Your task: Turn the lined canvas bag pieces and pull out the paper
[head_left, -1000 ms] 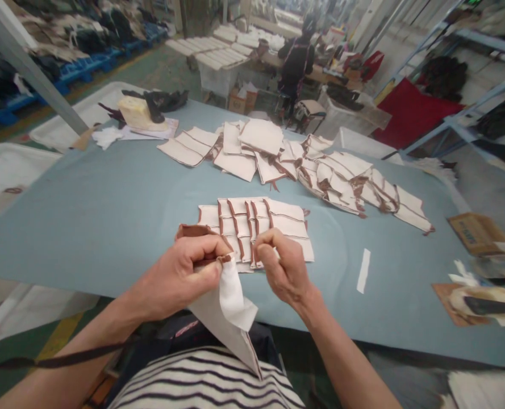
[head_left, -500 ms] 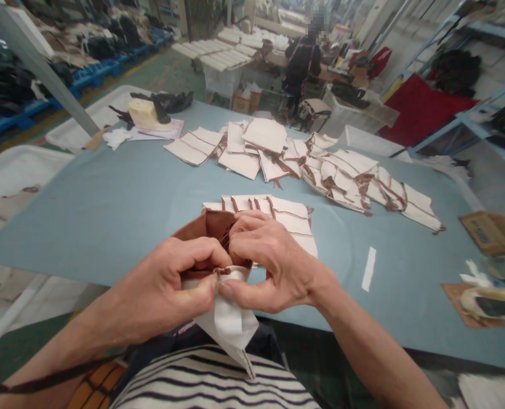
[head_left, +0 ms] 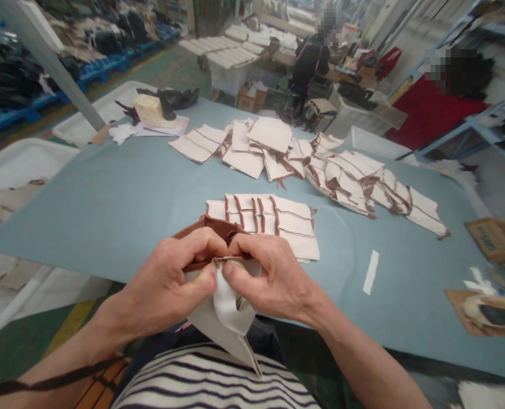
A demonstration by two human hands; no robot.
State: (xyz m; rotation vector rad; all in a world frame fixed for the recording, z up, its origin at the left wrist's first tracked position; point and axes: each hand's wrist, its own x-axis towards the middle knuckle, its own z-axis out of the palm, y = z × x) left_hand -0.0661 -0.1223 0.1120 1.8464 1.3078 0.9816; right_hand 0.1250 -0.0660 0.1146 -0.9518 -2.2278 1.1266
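Pinching a cream pouch (head_left: 207, 309) by its near rim, both hands meet in front of the striped top (head_left: 209, 386); the pouch is held up at the near edge of the worktop (head_left: 120, 210), its mouth showing a brown inside (head_left: 191, 229) and its lower corner hanging down against the top; the left hand (head_left: 175, 272) has its grip clenched on the rim, thumb outside and fingers bent over the edge; the right hand (head_left: 273, 278) grasps the same rim just beside it, thumb on the outer face, the two thumbs nearly touching; a white band (head_left: 224, 301) hangs in a curl from between the thumbs, over the pouch's outer face.

Just beyond the hands lies a row of overlapping cream pieces (head_left: 297, 227) with brown edging, flat on the worktop; to the right, well apart from them, rests a loose white strip (head_left: 371, 272); farther back spreads a long, untidy heap of cream pouches (head_left: 271, 136); a yellowish block (head_left: 150, 111) sits at the far left corner, and a cardboard box (head_left: 497, 238) stands by the right edge; white tubs (head_left: 58, 150) flank the left side; beyond the worktop is a person in dark clothing (head_left: 307, 65).
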